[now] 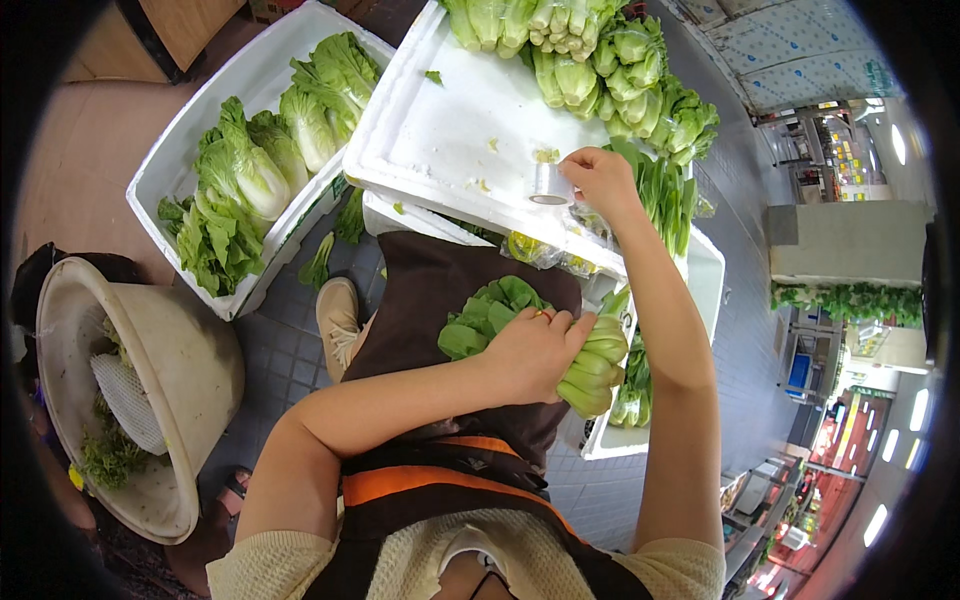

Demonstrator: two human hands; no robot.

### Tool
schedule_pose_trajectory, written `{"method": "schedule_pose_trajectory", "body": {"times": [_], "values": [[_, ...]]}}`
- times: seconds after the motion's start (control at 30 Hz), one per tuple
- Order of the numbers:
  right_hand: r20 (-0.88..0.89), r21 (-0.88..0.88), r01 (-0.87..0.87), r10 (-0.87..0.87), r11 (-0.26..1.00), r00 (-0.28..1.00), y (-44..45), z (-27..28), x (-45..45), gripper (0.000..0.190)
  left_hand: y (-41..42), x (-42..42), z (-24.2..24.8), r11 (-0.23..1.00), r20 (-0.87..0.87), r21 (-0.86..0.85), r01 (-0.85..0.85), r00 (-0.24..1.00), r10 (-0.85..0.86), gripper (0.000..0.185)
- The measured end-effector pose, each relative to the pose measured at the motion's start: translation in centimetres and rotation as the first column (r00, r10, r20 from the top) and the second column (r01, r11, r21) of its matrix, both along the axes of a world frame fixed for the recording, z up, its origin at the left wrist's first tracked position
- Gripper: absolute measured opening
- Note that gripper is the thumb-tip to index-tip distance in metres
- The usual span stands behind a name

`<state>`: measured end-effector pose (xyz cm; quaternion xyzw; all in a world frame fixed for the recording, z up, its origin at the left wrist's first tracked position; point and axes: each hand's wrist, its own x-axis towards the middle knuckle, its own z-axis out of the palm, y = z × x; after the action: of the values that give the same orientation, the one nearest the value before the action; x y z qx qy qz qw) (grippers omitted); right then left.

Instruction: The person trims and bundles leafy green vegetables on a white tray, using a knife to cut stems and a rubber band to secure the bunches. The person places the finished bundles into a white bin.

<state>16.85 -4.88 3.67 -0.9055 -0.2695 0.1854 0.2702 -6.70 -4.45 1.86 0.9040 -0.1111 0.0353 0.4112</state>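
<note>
My left hand is closed around a bunch of bok choy above my lap, its leaves pointing left and its pale stems right. Farther up, my right hand has its fingertips at the edge of a roll of clear tape, which stands on the white foam lid. Whether the fingers pinch the tape's end cannot be made out. Wrapped bundles of green vegetables are piled at the far right of the lid. Long leafy greens lie just beyond my right wrist.
A foam box with several lettuce-like heads stands at the upper left. A large pale tub with green scraps is at the left, beside a person's foot. Under my right forearm is another foam box with greens. Loose leaves lie on the tiled floor.
</note>
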Motion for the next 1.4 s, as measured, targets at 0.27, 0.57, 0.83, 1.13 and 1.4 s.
{"method": "schedule_pose_trajectory", "body": {"times": [0.27,0.57,0.83,1.13,1.4], "values": [[0.073,0.027,-0.063,0.061,0.998,0.995,-0.6,-0.5,0.4,0.022,-0.1,0.0,-0.2,1.000,0.013,0.012,0.000,1.000,0.000,0.094],[0.554,-0.251,-0.425,0.489,0.870,0.674,-0.8,-0.5,-1.2,0.013,0.0,0.1,-0.1,1.000,0.007,-0.002,0.006,1.000,-0.006,0.097],[0.524,-0.572,-0.412,0.703,0.709,0.481,0.6,0.4,-1.3,0.007,0.0,0.0,-0.4,1.000,0.056,0.005,-0.008,0.998,0.008,0.097],[0.604,-0.405,-0.388,0.561,0.828,0.565,-0.3,-1.1,-1.0,0.007,0.0,-0.2,-0.4,1.000,0.063,0.009,-0.003,0.998,0.002,0.099],[0.505,-0.130,-0.375,0.387,0.918,0.771,-1.0,0.4,-1.4,0.009,0.0,-0.1,-0.3,1.000,0.016,0.003,0.006,1.000,-0.006,0.101]]}}
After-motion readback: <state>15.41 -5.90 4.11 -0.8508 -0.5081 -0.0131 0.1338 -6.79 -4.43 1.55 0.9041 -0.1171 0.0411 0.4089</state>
